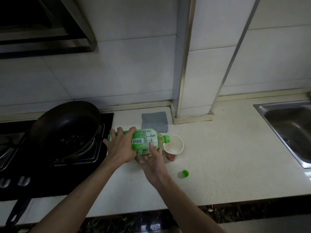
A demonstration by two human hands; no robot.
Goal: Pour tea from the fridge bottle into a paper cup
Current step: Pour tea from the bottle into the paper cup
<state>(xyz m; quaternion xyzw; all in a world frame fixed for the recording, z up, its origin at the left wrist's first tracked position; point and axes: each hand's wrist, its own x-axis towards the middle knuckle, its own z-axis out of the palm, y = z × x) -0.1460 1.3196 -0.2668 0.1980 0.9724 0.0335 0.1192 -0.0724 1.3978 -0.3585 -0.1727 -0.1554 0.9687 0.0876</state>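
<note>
A green-labelled tea bottle (144, 138) lies almost horizontal above the counter, its open green neck over the rim of a paper cup (173, 148). The cup is white inside with a red base and holds a little pale liquid. My left hand (121, 145) grips the bottle's rear half from above. My right hand (151, 158) holds the bottle from below near its shoulder, thumb on the label. The green cap (185, 173) lies on the counter to the right of my right wrist.
A black wok (65, 130) sits on the gas stove (50, 165) at left. A grey cloth (154, 121) lies behind the bottle by the tiled wall. A steel sink (289, 128) is at far right. The counter's front edge (168, 209) runs below my arms.
</note>
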